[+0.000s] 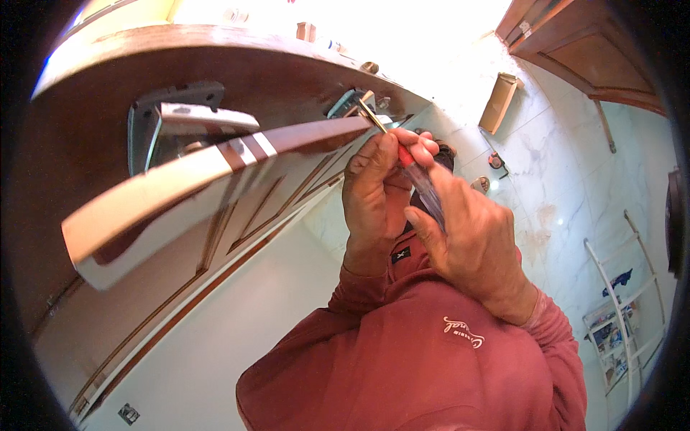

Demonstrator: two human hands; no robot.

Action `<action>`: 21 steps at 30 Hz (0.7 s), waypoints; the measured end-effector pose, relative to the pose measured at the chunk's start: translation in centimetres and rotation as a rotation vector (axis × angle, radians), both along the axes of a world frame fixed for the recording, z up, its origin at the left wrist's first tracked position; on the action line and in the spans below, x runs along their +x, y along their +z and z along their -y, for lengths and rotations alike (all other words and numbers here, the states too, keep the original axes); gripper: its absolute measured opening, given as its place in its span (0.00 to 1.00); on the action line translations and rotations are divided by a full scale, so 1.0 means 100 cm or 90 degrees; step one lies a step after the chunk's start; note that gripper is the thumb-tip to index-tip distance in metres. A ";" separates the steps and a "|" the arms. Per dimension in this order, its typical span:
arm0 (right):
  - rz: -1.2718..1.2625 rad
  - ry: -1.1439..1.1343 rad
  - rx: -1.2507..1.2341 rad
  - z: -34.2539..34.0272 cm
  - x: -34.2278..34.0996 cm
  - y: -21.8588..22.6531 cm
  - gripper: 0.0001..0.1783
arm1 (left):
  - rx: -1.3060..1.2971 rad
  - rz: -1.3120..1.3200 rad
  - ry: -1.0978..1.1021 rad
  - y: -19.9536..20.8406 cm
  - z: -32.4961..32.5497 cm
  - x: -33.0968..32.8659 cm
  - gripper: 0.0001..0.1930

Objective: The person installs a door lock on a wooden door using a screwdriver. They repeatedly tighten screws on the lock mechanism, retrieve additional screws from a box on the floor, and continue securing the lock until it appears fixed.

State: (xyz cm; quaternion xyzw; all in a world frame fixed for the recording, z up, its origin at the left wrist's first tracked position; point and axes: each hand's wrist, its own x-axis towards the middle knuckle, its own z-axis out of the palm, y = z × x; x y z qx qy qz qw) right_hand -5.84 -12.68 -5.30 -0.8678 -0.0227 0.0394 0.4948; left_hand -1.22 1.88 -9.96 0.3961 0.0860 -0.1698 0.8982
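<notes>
My right hand [474,237] is closed around the dark, see-through handle of a screwdriver [427,188] with a red collar. Its metal shaft slants up and left to a bracket [351,103] on the dark wooden door [287,72]. Close beside the red collar, my left hand [372,190] has its thumb and fingers curled in on the screwdriver; its inner fingers are partly hidden. A long curved pull handle [162,183], brown and pale with light stripes, runs along the door. A second metal bracket [205,118] stands between this handle and the door.
On the marble-look floor at right lie an open cardboard box [497,108] and a red-and-black tape measure [495,160]. A white ladder [619,316] stands at far right. Another panelled wooden door [596,57] is at upper right. A small round brass-coloured piece [369,67] sits by the door's edge.
</notes>
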 end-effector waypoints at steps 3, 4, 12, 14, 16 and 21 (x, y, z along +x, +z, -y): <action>0.061 0.005 -0.100 -0.009 0.000 -0.004 0.18 | -0.007 0.025 -0.036 -0.001 -0.005 0.005 0.15; 0.064 0.002 -0.083 -0.013 -0.001 -0.010 0.18 | -0.012 0.011 -0.033 -0.001 -0.006 0.004 0.15; -0.510 -0.150 1.033 -0.013 -0.003 -0.026 0.15 | 0.006 -0.111 -0.003 0.007 -0.007 0.007 0.17; -0.545 -0.139 1.280 -0.020 -0.009 -0.038 0.16 | -0.012 -0.052 -0.024 0.001 -0.009 0.010 0.16; -0.508 -0.091 1.156 -0.017 -0.008 -0.042 0.16 | 0.039 -0.001 0.002 -0.001 -0.005 0.010 0.15; -0.146 -0.058 0.372 0.000 -0.006 -0.020 0.23 | 0.059 0.001 0.042 0.002 0.000 0.008 0.14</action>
